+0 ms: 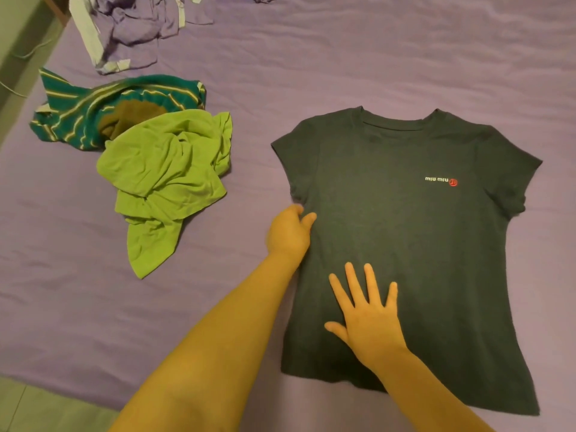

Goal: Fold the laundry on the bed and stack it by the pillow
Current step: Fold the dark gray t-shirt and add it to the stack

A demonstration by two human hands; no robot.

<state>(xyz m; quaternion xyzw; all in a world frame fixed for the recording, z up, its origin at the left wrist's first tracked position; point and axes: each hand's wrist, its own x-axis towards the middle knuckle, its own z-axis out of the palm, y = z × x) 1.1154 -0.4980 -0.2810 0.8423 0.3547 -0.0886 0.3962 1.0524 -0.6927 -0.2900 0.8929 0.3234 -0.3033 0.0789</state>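
A dark grey T-shirt (420, 244) with a small white and red logo lies spread flat, front up, on the purple bed sheet (311, 73). My left hand (290, 232) grips the shirt's left side edge just below the sleeve, fingers curled on the fabric. My right hand (366, 316) presses flat on the lower front of the shirt with fingers spread. No pillow is in view.
A crumpled light green garment (165, 179) lies to the left, partly over a teal striped garment (93, 110) and a brown one (124, 115). A heap of lilac clothes (131, 29) sits at the far left. The bed's near edge and the floor (37, 406) show at bottom left.
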